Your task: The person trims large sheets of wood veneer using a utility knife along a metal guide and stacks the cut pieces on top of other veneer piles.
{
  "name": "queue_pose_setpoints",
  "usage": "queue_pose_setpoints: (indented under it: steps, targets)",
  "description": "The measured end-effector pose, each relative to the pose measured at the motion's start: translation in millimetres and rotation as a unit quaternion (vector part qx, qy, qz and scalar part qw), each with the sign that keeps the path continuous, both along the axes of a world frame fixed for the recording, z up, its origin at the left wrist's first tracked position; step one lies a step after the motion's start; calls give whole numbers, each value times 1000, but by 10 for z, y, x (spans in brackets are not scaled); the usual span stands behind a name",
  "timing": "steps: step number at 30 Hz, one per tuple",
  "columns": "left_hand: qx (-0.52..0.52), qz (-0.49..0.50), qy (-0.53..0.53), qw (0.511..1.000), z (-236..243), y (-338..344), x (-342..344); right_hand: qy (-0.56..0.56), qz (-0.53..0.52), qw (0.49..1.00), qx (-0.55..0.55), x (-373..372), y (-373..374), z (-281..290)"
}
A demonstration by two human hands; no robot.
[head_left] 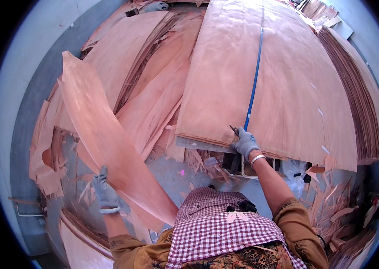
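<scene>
My left hand [104,188], in a grey glove, is closed on the edge of a long strip of wood veneer [108,130]. The strip slants from the upper left down to my apron, its far end raised. In a matching glove, my right hand [246,142] is at the near edge of a broad veneer stack [225,71]. A slim dark tool [234,130] pokes out of its fingers; its exact kind is unclear. Just beyond that hand, a long blue strip [256,71] runs away across the top sheet. The right fingers are partly hidden.
More veneer sheets [126,49] lie at the left, with loose crumpled pieces [158,98] beside them. A thick veneer pile [360,98] stands at the right. Scraps [324,197] litter the floor, and a clear plastic bag [293,177] hangs under the stack's near edge.
</scene>
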State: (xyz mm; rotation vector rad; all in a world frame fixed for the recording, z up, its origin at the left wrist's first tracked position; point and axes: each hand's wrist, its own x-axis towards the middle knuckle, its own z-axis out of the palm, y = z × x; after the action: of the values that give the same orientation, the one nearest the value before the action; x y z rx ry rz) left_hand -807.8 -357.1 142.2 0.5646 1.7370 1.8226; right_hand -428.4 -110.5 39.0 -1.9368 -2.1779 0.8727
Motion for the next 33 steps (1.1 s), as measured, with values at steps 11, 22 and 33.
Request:
queue_pose_setpoints:
  steps: [11, 22, 33]
  targets:
    - [8, 15, -51, 999, 99, 46, 72, 105, -48, 993, 18, 33, -11, -209]
    - [-41, -66, 167, 983, 311, 338, -239, 358, -104, 928, 13, 597, 10, 718]
    - [-15, -319, 242, 916, 387, 3616, 402, 465, -170, 867, 54, 1888, -92, 2327]
